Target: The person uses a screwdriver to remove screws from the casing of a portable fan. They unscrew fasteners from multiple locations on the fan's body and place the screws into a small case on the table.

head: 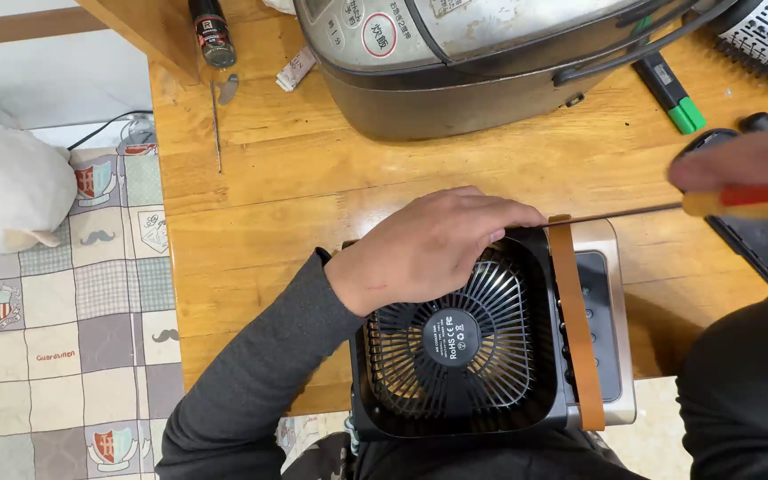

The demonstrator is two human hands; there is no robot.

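Lower centre: left hand (433, 249) lies flat, fingers spread, on the black fan heater (482, 342); a round dark label (452, 337) marks its grille. Right hand (744, 164) grips a red-yellow screwdriver (668, 209) at right edge; bare wooden table (260, 204) at left.

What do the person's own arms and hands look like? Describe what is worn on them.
Both arms wear long dark grey sleeves of plain, close-fitting fabric. The left sleeve ends at the wrist and leaves the left hand bare: no glove, ring or watch, and a thin scratch on its back. The right hand is blurred, also bare; the right sleeve looks alike.
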